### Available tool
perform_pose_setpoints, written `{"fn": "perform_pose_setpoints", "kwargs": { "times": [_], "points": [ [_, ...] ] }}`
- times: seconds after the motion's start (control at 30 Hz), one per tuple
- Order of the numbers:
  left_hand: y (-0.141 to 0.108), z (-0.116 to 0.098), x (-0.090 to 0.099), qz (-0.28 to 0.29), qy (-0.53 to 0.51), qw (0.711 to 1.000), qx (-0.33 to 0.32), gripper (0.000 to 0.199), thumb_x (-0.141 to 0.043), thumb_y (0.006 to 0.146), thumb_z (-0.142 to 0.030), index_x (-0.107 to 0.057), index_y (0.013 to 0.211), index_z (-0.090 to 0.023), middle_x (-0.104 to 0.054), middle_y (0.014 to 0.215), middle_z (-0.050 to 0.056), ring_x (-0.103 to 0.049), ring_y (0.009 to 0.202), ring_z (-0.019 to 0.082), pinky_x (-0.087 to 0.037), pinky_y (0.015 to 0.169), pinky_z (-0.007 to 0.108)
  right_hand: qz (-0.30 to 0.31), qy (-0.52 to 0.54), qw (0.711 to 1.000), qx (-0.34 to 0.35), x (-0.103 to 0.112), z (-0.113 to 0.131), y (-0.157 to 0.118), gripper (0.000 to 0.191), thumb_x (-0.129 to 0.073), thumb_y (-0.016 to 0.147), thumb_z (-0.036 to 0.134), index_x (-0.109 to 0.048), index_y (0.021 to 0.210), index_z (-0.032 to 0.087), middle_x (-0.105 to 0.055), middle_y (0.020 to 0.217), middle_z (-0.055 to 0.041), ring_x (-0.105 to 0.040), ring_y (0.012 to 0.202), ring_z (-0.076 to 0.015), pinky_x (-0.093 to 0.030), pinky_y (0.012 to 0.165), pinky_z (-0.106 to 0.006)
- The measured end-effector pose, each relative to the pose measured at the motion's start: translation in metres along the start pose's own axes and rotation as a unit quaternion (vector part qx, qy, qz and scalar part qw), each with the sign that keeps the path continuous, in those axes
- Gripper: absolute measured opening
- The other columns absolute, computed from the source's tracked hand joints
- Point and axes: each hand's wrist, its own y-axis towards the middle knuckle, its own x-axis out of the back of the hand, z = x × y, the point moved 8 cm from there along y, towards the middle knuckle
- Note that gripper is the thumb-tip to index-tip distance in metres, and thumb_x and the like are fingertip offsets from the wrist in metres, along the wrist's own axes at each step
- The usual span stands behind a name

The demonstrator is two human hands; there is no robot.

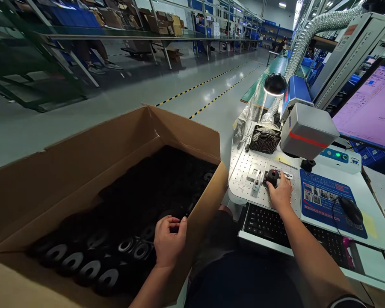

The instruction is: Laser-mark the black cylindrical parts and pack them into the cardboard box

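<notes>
My right hand (280,192) has its thumb and fingers closed around a black round part (272,176), which sits at a small metal fixture on a perforated plate (240,184). A red spot of light shows on top of that part. To the left, my left hand (170,241) is inside a cardboard box (186,132), near its right wall. Its fingers are curled together over the dark contents; what they hold is too dark to make out. Many black parts fill the box, several with pale rings (91,269) showing along the near side.
Above the plate hangs a grey laser-type head (308,130). A small fan (265,139) and a black lamp (275,84) stand behind. A keyboard (266,222) lies on a tray below, with a mouse (350,209) on a blue mat (327,201). A monitor (370,107) is at right.
</notes>
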Motion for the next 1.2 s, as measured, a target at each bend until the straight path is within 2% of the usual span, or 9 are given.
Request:
{"fn": "perform_pose_setpoints", "kwargs": {
  "times": [0.2,0.43,0.73,0.87,1.0,1.1,1.2],
  "points": [
    [0.001,-0.002,-0.001,-0.002,0.004,1.000,-0.027,0.030,-0.065,0.089,-0.052,-0.052,0.079,-0.027,-0.063,0.079,0.007,-0.066,0.110,0.034,-0.053,0.089,0.046,0.010,0.051,0.998,-0.021,-0.006,-0.001,0.003,0.085,-0.065,0.086,0.048,-0.047,0.156,0.005,-0.061,0.144,-0.0267,-0.052,0.135,-0.0411,-0.038,0.118,-0.058],
    [-0.002,-0.002,-0.001,-0.005,0.004,0.999,-0.039,0.030,-0.065,0.092,-0.050,-0.052,0.079,-0.027,-0.064,0.082,0.008,-0.066,0.110,0.034,-0.053,0.088,0.046,0.023,0.092,0.993,-0.064,-0.004,-0.005,0.002,0.086,-0.067,0.084,0.051,-0.048,0.157,0.010,-0.061,0.146,-0.0236,-0.052,0.138,-0.0407,-0.041,0.117,-0.057],
    [0.000,-0.003,-0.001,0.000,0.007,1.000,-0.030,0.029,-0.065,0.091,-0.051,-0.051,0.080,-0.028,-0.062,0.078,0.006,-0.066,0.110,0.034,-0.053,0.090,0.047,0.026,0.092,0.994,-0.061,-0.003,0.002,0.003,0.089,-0.067,0.083,0.051,-0.046,0.158,0.009,-0.055,0.155,-0.0232,-0.048,0.145,-0.0403,-0.039,0.122,-0.056],
    [0.001,-0.004,0.000,-0.001,0.009,1.000,-0.026,0.028,-0.064,0.090,-0.051,-0.052,0.080,-0.028,-0.062,0.076,0.006,-0.066,0.109,0.034,-0.053,0.089,0.046,0.022,0.096,0.994,-0.052,0.010,0.003,0.000,0.089,-0.067,0.084,0.054,-0.044,0.159,0.011,-0.057,0.153,-0.0225,-0.052,0.142,-0.0388,-0.039,0.122,-0.057],
    [0.002,-0.007,0.001,-0.002,0.009,1.000,-0.027,0.028,-0.064,0.089,-0.052,-0.053,0.080,-0.027,-0.062,0.075,0.007,-0.067,0.107,0.034,-0.054,0.090,0.047,0.019,0.101,0.994,-0.026,0.040,0.001,-0.033,0.077,-0.064,0.090,0.057,-0.051,0.153,0.015,-0.065,0.144,-0.0210,-0.062,0.131,-0.0378,-0.049,0.114,-0.059],
    [0.003,-0.009,0.001,0.001,0.010,1.000,-0.025,0.029,-0.063,0.089,-0.053,-0.052,0.079,-0.027,-0.062,0.075,0.007,-0.066,0.108,0.035,-0.054,0.089,0.048,0.004,0.123,0.992,0.026,0.069,-0.002,-0.081,0.062,-0.062,0.097,0.051,-0.053,0.150,0.020,-0.071,0.135,-0.0168,-0.071,0.118,-0.0328,-0.055,0.107,-0.057],
    [0.003,-0.008,-0.001,0.007,0.017,1.000,-0.022,0.031,-0.064,0.089,-0.054,-0.052,0.078,-0.028,-0.061,0.077,0.007,-0.066,0.110,0.037,-0.053,0.093,0.051,0.003,0.143,0.988,0.061,0.089,-0.008,-0.134,0.053,-0.057,0.102,0.037,-0.049,0.153,0.024,-0.072,0.132,-0.0134,-0.076,0.104,-0.0265,-0.059,0.103,-0.054]
  ]
}}
